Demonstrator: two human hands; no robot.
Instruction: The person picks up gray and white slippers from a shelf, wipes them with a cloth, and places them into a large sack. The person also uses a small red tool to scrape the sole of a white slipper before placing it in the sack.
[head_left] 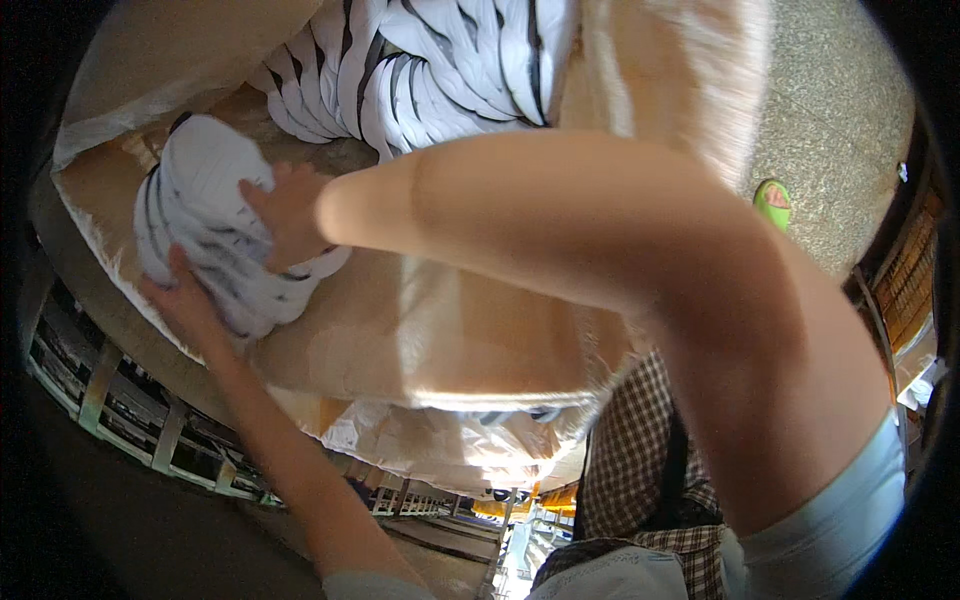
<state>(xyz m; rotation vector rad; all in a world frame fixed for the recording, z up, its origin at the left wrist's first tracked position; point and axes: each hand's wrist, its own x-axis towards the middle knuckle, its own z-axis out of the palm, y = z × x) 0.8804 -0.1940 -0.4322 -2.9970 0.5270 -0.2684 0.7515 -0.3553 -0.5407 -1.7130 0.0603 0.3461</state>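
A bundle of white, curved, layered pieces with thin black edges (215,225), perhaps shoe parts, lies at the left end inside a large tan sack (480,335). My right hand (290,215) reaches across from the right and rests on the bundle's right side, fingers spread and slightly blurred. At the bundle's lower left side is my left hand (188,305), its thumb and fingers apart against the pieces. Both hands touch the bundle without closing round it. More rows of the same white pieces (440,95) are packed at the sack's far side, partly hidden by my right forearm.
A metal rack with slats (165,435) runs along the left, just past the sack's edge. Clear plastic sheeting (400,435) hangs on the near side. At right, a foot in a green sandal (773,203) stands on the speckled floor (830,110). A woven basket-like thing (908,270) is farther right.
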